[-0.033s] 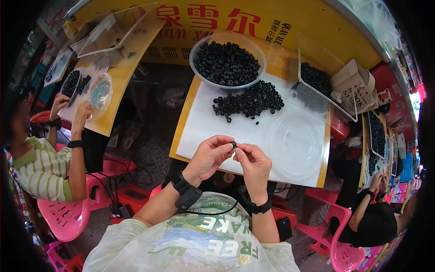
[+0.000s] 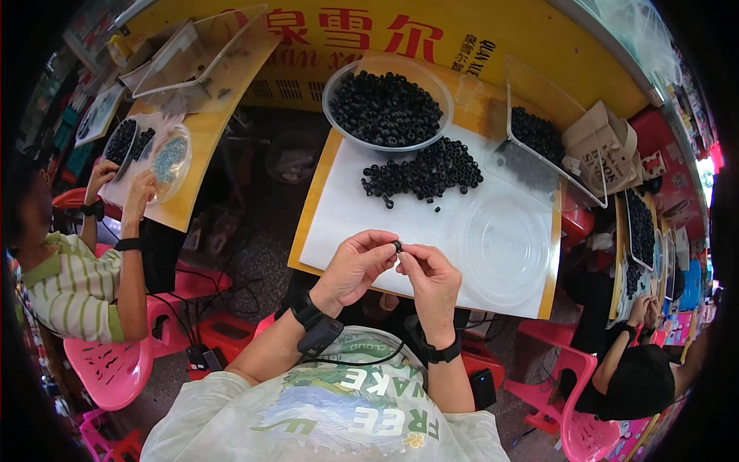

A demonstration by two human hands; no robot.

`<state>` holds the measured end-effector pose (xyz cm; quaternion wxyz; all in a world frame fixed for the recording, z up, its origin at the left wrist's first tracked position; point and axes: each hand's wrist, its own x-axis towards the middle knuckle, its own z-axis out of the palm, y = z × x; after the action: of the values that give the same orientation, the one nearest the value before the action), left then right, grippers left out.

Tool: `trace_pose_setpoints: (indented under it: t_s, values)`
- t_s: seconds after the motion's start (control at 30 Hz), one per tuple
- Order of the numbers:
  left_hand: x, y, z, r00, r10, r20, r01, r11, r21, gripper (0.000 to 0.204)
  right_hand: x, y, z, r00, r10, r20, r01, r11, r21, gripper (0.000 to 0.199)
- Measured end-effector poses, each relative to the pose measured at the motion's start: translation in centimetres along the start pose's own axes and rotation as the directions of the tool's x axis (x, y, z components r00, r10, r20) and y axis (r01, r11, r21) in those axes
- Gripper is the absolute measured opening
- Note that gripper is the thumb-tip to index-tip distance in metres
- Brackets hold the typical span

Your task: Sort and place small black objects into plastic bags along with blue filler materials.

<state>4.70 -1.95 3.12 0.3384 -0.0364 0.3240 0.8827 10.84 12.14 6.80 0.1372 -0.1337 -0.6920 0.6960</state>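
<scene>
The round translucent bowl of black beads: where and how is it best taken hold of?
Probably by opposite sides of the bowl's rim, left hand from the left, right hand from the right. The bowl widens toward its rim, and loose black beads crowd its near side. First, free both hands of the small bead.

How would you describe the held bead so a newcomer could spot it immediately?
Find the white sheet on the central yellow-edged table. Over its near edge, the wearer's left hand and right hand meet at a small dark bead. Unlike the black beads heaped beyond, it is held off the table.
</scene>
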Motion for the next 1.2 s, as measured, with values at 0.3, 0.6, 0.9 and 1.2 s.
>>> trace_pose_setpoints:
  t_s: [0.3, 0.6, 0.9, 1.2]
  values:
    - [-0.1, 0.8, -1.0, 0.970, -0.221, 0.104, 0.227, 0.972, -0.055, 0.038, 0.8, -0.4, -1.6, 0.950, -0.134, 0.283, 0.199, 0.956, -0.216, 0.030]
    - [-0.4, -1.2, -2.2, 0.932, -0.329, 0.154, 0.345, 0.934, -0.092, 0.038, -0.1, 1.0, -2.1, 0.908, -0.248, 0.337, 0.373, 0.845, -0.383, 0.025]
    - [2.9, 2.6, 0.2, 0.994, 0.103, -0.023, -0.062, 0.747, 0.661, 0.018, 8.9, -6.2, -9.6, 0.995, -0.094, 0.036, 0.101, 0.958, -0.268, 0.021]
    - [6.4, 2.3, 0.3, 0.785, 0.422, 0.454, -0.326, -0.341, 0.882, 0.017, 13.9, -8.1, -17.7, 0.932, -0.353, -0.078, 0.182, 0.644, -0.743, 0.037]
